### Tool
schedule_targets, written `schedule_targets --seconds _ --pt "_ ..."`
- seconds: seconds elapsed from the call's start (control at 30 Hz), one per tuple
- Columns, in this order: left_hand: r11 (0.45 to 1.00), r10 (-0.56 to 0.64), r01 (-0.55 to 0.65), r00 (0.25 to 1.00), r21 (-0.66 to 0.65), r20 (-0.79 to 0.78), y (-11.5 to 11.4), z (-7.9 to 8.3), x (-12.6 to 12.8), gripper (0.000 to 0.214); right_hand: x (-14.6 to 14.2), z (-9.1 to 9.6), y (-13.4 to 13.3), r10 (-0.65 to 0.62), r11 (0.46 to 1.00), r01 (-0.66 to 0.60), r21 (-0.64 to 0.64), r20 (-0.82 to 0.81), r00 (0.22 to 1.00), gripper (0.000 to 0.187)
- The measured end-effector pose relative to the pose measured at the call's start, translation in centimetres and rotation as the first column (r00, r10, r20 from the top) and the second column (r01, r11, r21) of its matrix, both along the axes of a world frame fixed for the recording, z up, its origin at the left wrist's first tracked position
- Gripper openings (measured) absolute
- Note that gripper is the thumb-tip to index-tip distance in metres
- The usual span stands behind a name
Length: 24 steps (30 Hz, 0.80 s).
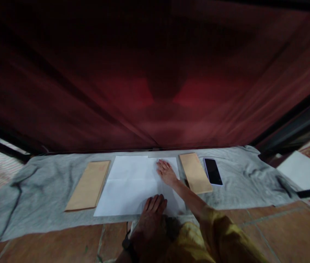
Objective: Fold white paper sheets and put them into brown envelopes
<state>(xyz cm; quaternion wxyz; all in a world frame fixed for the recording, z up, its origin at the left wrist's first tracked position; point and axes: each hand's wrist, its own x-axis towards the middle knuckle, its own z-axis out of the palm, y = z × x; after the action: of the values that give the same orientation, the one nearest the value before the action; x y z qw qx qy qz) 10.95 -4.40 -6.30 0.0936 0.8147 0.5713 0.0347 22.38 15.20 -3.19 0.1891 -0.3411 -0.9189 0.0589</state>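
Note:
White paper [124,186] lies on a grey cloth, with crease lines across it and what looks like a folded-over or second layer on its right part. My right hand [167,173] rests flat on that right part near the far edge, fingers stretched out. Closer to me, my left hand [152,210] lies palm down over the paper's near edge, fingers extended side by side; a dark watch is on its wrist. Neither hand grips anything visible. A brown envelope [89,185] lies left of the paper, and another brown envelope [196,173] lies to the right, beside my right forearm.
A phone [213,171] with a dark screen lies right of the right envelope. The grey cloth [242,179] covers the low surface before a dark red panel [155,120]. Tiled floor [70,243] shows in front. A white flat object [305,170] is at far right.

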Motion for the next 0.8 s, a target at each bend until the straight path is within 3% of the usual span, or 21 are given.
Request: schedule_targets --seconds 0.07,0.17,0.27,0.4,0.53,0.67,0.8 --pt "1.0 0.0 0.0 1.0 -0.002 -0.018 0.2 -0.2 0.0 0.065 0.8 -1.0 -2.2 -0.029 0.999 0.029 -0.036 0.0 1.0 0.038" --pt "1.0 0.01 -0.01 0.999 0.015 -0.042 0.2 -0.4 0.3 0.063 3.3 -2.7 -6.3 0.063 0.996 -0.063 -0.061 -0.001 0.998 0.045" --pt "0.999 0.017 -0.014 0.998 0.045 -0.064 -0.1 -0.3 0.9 0.063 6.3 -3.8 -9.6 0.042 0.998 -0.043 -0.046 -0.014 0.999 0.046" --pt "0.998 0.048 -0.044 0.995 0.047 -0.083 -0.7 0.0 1.3 0.065 8.6 -4.1 -11.2 -0.03 0.999 0.03 -0.017 0.004 1.0 0.046" --pt "0.999 0.049 -0.049 0.999 -0.003 0.02 -0.2 1.0 0.7 0.066 8.9 -3.9 -11.2 -0.055 0.998 0.055 0.021 0.037 0.998 0.044" --pt "0.987 0.147 -0.152 0.985 0.058 0.091 3.9 2.2 1.3 0.051 8.6 -4.3 -11.5 -0.07 0.995 0.068 0.07 0.027 0.997 0.044" --pt "0.961 0.101 -0.126 0.989 0.246 0.112 10.0 2.4 3.1 0.055 8.4 -4.6 -11.8 -0.067 0.994 0.069 0.084 -0.028 0.997 0.043"
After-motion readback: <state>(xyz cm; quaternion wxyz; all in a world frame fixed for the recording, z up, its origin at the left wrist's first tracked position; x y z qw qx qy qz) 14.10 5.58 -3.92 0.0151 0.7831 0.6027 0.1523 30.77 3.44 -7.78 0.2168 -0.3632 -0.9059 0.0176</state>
